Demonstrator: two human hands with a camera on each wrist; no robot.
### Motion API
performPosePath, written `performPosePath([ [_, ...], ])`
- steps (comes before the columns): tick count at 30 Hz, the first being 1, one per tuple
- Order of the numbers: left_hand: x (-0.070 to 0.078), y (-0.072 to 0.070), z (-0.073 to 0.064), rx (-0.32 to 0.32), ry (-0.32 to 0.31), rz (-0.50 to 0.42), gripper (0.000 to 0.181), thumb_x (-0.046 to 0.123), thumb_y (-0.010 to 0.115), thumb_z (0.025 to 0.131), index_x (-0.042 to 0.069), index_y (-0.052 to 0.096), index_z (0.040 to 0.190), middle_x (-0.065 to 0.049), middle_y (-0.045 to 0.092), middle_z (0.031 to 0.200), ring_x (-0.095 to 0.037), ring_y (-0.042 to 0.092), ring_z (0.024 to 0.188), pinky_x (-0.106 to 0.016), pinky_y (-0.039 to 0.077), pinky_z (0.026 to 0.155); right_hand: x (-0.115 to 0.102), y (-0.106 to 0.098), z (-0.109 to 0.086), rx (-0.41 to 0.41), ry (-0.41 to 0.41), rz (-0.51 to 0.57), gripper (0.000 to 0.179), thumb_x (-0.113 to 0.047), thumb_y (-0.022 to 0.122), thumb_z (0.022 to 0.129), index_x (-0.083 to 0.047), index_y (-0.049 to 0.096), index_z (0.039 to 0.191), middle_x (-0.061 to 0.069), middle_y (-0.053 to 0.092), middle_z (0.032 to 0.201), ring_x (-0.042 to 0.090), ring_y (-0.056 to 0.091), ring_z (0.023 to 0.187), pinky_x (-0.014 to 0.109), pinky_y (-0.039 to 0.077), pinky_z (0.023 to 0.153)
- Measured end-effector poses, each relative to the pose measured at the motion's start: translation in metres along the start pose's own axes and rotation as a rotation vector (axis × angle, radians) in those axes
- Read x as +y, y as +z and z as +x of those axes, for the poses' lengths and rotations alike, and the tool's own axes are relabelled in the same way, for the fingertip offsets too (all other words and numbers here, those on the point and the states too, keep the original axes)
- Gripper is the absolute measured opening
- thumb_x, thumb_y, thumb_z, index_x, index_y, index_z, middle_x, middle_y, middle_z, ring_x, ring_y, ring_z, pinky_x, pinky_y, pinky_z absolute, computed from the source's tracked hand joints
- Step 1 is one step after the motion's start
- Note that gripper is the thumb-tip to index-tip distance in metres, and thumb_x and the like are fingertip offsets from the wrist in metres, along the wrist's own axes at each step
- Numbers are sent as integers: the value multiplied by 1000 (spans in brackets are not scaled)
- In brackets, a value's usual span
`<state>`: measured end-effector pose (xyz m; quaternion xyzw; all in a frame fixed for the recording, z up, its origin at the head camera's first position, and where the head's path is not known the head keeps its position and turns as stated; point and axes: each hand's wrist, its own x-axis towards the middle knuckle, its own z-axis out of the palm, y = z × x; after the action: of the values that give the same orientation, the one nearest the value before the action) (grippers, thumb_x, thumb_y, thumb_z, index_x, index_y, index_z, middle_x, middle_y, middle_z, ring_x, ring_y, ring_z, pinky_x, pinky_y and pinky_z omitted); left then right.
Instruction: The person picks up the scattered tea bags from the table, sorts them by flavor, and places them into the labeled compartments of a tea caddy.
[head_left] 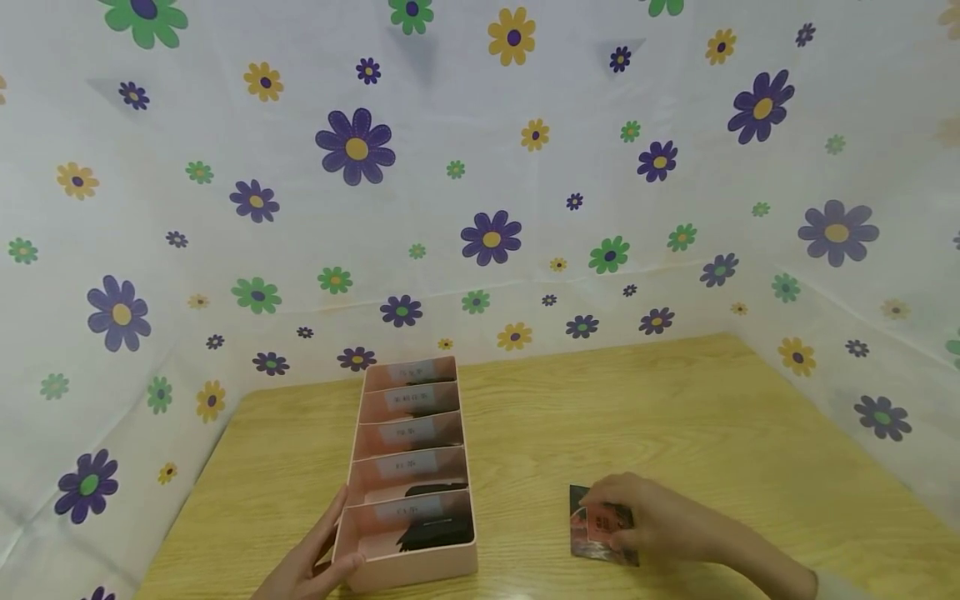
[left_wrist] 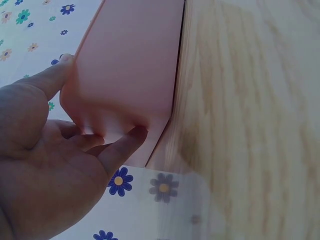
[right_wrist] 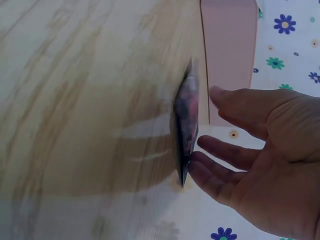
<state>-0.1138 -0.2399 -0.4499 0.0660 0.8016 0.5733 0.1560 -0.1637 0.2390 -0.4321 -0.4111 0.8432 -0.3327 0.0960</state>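
Note:
A long pink box [head_left: 420,571] with several labelled compartments stands on the wooden table, dark flat packets inside some of them. My left hand [head_left: 311,558] holds its near left corner, fingers along the left side and thumb at the front. In the left wrist view, the fingertips of that hand [left_wrist: 65,165] press against the box wall [left_wrist: 130,55]. To the right of the box lies a dark, shiny flat packet [head_left: 592,533] with reddish print. Over it is my right hand [head_left: 660,521]; the right wrist view shows its fingers [right_wrist: 207,172] loosely bent beside the packet [right_wrist: 187,110], the lower fingertips at its edge.
The wooden table [head_left: 540,433] extends behind and to the right of the packet. A white cloth [head_left: 420,208] printed with flowers hangs at the back and both sides. Black packets [head_left: 438,533] lie in the nearest compartment.

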Motion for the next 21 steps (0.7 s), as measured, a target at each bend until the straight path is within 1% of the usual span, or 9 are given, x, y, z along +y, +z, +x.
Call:
performPosePath([
  [2, 0, 0, 0, 4, -6, 2, 88, 23, 62, 105, 8, 1, 167, -31, 3, 167, -58, 15, 148, -60, 47, 105, 1, 3, 2, 2, -40, -60, 36, 0, 77, 89, -8, 72, 123, 6, 66, 110, 12, 55, 90, 22, 49, 70],
  [4, 0, 0, 0, 5, -12, 2, 88, 24, 62, 105, 8, 1, 167, -32, 3, 167, -59, 15, 148, -60, 47, 105, 1, 6, 4, -4, -39, -113, 39, 1, 79, 84, -9, 74, 122, 2, 64, 108, 10, 50, 89, 20, 44, 69],
  [6, 0, 0, 0, 7, -11, -1, 88, 24, 62, 105, 8, 1, 167, -31, 3, 167, -58, 15, 148, -60, 47, 105, 0, 8, 6, -5, 3, -162, 43, -2, 82, 82, -9, 74, 124, -1, 61, 116, 7, 45, 96, 20, 42, 72],
  [8, 1, 0, 0, 7, -9, -5, 87, 23, 61, 106, 9, 1, 167, -31, 3, 168, -58, 15, 148, -61, 47, 105, -1, 9, 8, -10, 42, -193, 44, -5, 84, 81, -9, 75, 124, -3, 59, 115, 7, 43, 96, 21, 41, 73],
  [13, 2, 1, -1, 14, -15, -6, 88, 24, 62, 105, 10, 1, 167, -31, 3, 168, -58, 15, 148, -61, 47, 105, 0, 9, 17, 0, 119, -180, 43, -11, 88, 81, -6, 74, 121, -2, 53, 107, 8, 42, 90, 21, 42, 68],
  [16, 2, 1, -1, 14, -16, -8, 88, 24, 62, 105, 9, 1, 167, -31, 4, 168, -58, 15, 148, -61, 47, 105, 2, 9, 24, 15, 188, -152, 42, -17, 90, 81, -6, 74, 119, 0, 52, 104, 9, 44, 86, 22, 43, 66],
  [18, 2, 1, -1, 13, -19, -9, 88, 24, 62, 105, 9, 1, 167, -31, 3, 168, -58, 15, 148, -61, 47, 105, 5, 10, 28, 31, 228, -135, 43, -21, 90, 81, -4, 72, 116, 3, 51, 101, 10, 46, 84, 22, 45, 66],
  [21, 2, 1, -1, 14, -29, -8, 88, 25, 62, 105, 9, 1, 167, -31, 3, 167, -58, 15, 148, -61, 46, 106, 9, 10, 36, 62, 315, -120, 41, -23, 90, 82, -2, 68, 109, 6, 49, 98, 14, 49, 82, 25, 49, 66],
])
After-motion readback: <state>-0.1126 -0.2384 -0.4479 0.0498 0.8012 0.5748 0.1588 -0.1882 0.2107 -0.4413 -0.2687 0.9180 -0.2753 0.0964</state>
